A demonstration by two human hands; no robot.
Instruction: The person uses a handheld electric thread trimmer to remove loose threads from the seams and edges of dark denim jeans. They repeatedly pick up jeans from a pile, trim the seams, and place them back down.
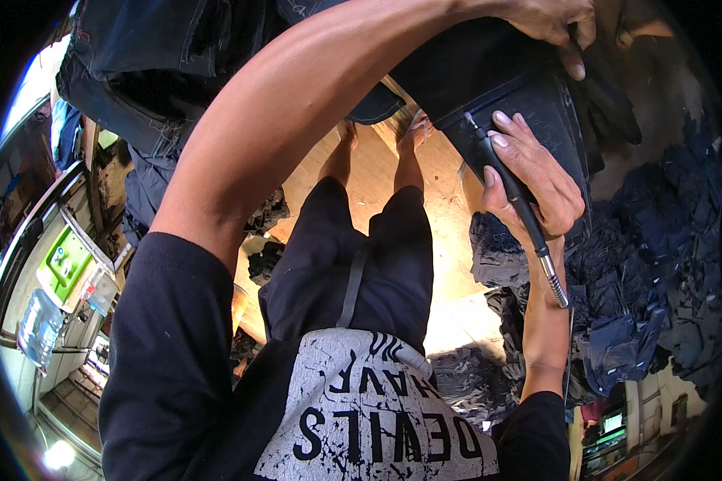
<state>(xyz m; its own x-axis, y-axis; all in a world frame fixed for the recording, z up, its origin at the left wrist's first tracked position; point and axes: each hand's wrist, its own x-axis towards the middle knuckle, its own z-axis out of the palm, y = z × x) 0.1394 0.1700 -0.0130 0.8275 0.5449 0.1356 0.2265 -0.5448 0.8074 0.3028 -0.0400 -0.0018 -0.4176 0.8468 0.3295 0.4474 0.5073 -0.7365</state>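
My right hand (533, 180) grips a slim black pen-like power tool (515, 196) with a metal collar and cable at its lower end; its tip rests on a dark denim garment (529, 88) stretched in front of me. My left hand (557, 28) reaches across the top of the view and pinches the upper edge of the same dark denim garment, holding it taut. My left forearm crosses the picture diagonally. Below, my black shorts and bare feet stand on a wooden floor.
Heaps of dark blue denim garments (650, 264) lie at the right and around my feet. More jeans (136, 56) hang or are stacked at the upper left. A green box (64, 260) and a water bottle (38, 329) sit at the left edge.
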